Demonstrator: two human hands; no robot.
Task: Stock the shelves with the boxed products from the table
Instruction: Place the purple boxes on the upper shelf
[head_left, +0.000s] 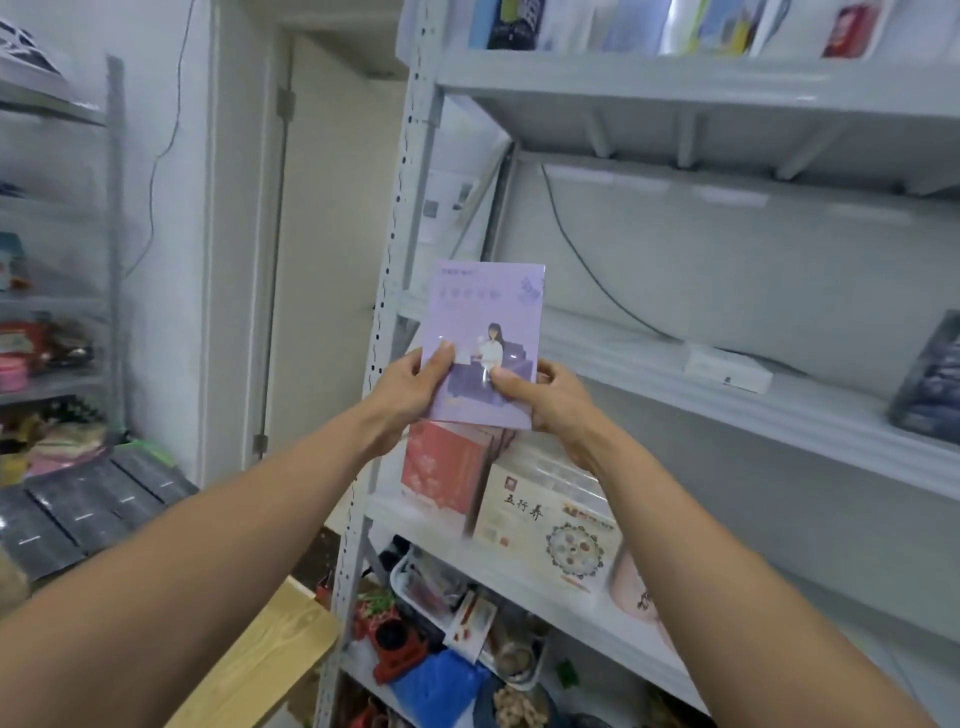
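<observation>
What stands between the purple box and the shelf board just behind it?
Nothing visible. The left hand and right hand hold the purple box before a bare stretch of the shelf board; the white box lies further right.

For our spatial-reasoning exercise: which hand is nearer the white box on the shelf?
Right. The right hand grips the purple box at its right edge, left of the white box; the left hand grips the opposite edge, farther.

Stockroom — metal shelving (675, 83) holding boxes (545, 525).
</observation>
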